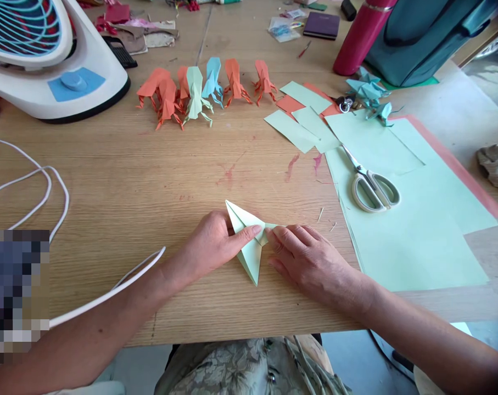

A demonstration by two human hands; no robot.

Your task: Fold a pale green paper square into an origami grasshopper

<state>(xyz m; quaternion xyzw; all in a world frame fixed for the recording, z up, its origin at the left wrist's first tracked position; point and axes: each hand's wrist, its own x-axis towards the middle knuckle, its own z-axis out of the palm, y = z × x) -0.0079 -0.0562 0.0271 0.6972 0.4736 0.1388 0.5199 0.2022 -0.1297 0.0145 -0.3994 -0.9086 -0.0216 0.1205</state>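
Observation:
A pale green folded paper [249, 249] is held between my two hands near the table's front edge. It has two pointed flaps, one toward the upper left and one downward, with a narrow strip running right. My left hand [219, 241] grips it from the left, thumb on top and fingers hidden beneath. My right hand [304, 258] pinches the narrow strip at the right, covering most of it.
Folded paper figures [195, 93] stand in a row at the back. Right are scissors [374, 189] on green sheets [409, 241], cut paper pieces [292, 130] and teal folded figures [370, 90]. A pink bottle [362, 41], a teal bag [421, 38], a white fan [88, 66] and its cord [46, 170] surround the workspace.

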